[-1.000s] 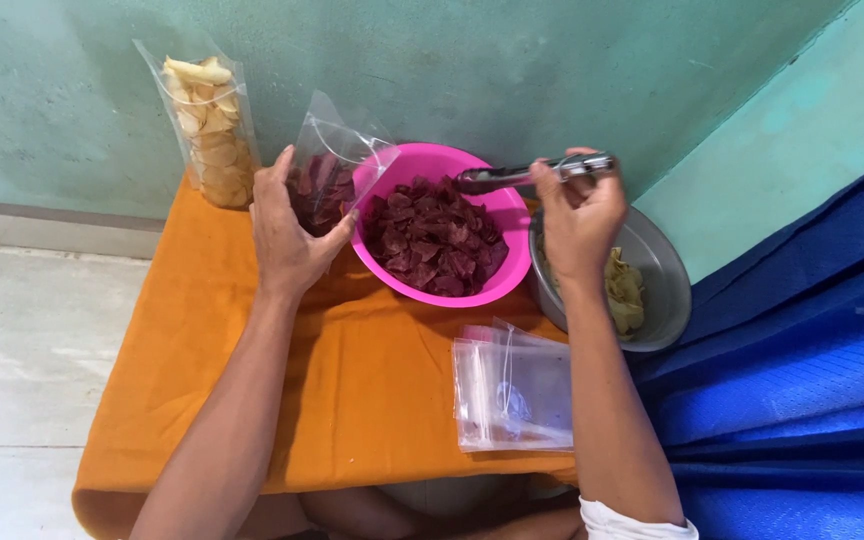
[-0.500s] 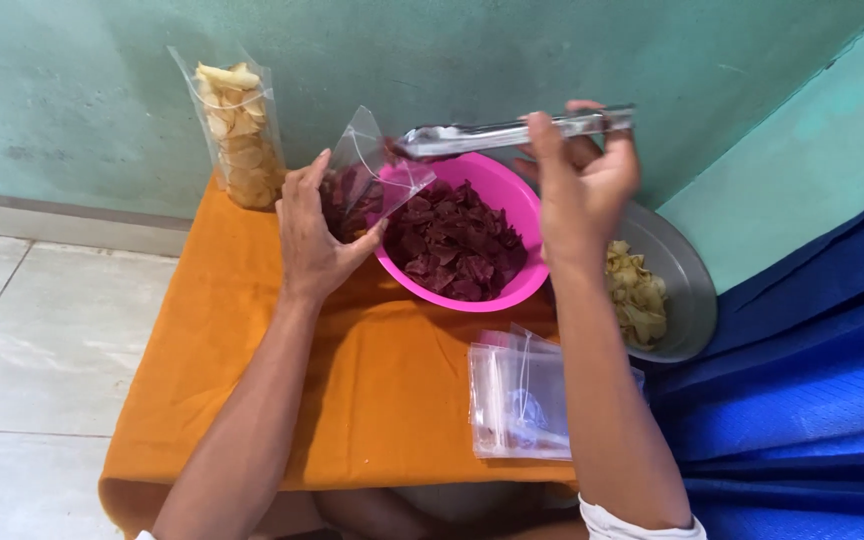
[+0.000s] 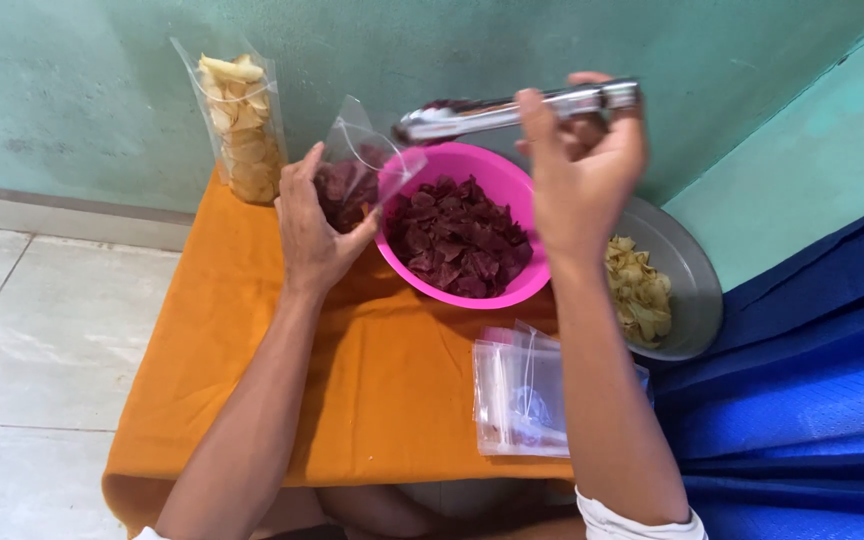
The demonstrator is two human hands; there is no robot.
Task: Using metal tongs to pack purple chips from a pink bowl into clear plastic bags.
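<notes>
Now left hand [image 3: 314, 228] grips clear bag [image 3: 360, 170], dark-red chips inside; right hand [image 3: 582, 170] squeezes metal tongs [image 3: 512, 108].

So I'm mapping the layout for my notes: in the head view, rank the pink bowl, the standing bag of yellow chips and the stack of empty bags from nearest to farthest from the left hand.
From the left hand:
1. Pink bowl, just to its right.
2. Standing bag of yellow chips, up and to its left, by the wall.
3. Stack of empty bags, lower right, at the near edge of the table.
</notes>
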